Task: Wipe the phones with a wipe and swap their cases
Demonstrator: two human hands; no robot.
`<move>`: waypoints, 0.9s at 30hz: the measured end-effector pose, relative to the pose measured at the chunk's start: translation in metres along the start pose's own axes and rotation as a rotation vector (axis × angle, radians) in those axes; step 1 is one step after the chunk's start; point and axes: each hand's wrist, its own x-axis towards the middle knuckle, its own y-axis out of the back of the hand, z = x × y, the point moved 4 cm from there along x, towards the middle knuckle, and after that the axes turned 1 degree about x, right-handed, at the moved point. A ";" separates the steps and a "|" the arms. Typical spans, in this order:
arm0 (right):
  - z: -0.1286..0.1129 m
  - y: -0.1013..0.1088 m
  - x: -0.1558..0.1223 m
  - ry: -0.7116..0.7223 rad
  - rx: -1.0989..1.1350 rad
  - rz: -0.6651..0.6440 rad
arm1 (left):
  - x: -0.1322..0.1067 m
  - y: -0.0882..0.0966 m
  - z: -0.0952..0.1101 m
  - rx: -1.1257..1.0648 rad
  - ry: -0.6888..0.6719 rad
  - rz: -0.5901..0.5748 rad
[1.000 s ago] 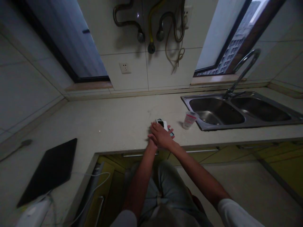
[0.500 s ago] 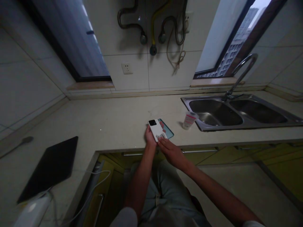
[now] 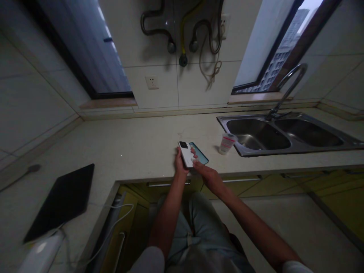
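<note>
My left hand (image 3: pixel 179 162) is wrapped round a white phone (image 3: pixel 186 154), its back and dark camera block facing up, with fingertips showing over its right edge. The fingers of my right hand (image 3: pixel 206 172) are closed at the phone's lower right, pinching a small crumpled white tissue (image 3: pixel 193 160) against the back. Most of the tissue is hidden under the fingers. Behind the phone, a teal phone case (image 3: pixel 202 154) lies on the counter, partly covered.
On the pale counter (image 3: pixel 142 148), a clear plastic cup (image 3: pixel 226 144) with pink print stands beside the double sink (image 3: pixel 256 136). A black flat panel (image 3: pixel 62 201) and a white device (image 3: pixel 42 252) with a cable lie to the left. Drawers run below the counter edge.
My right hand has shifted slightly right along the lower part of the phone, and less of the tissue shows. The phone has tilted a little in my left hand.
</note>
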 end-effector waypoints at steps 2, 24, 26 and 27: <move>-0.007 0.007 -0.001 0.001 0.052 0.020 | 0.002 0.001 -0.002 -0.026 0.011 -0.001; 0.025 0.004 0.095 0.013 0.014 -0.228 | -0.004 -0.006 -0.008 -0.012 0.062 -0.010; 0.023 -0.005 0.092 0.024 -0.039 -0.305 | -0.003 -0.006 -0.010 -0.009 0.062 -0.045; 0.023 -0.005 0.091 0.002 -0.048 -0.308 | -0.003 -0.007 -0.011 -0.003 0.068 -0.073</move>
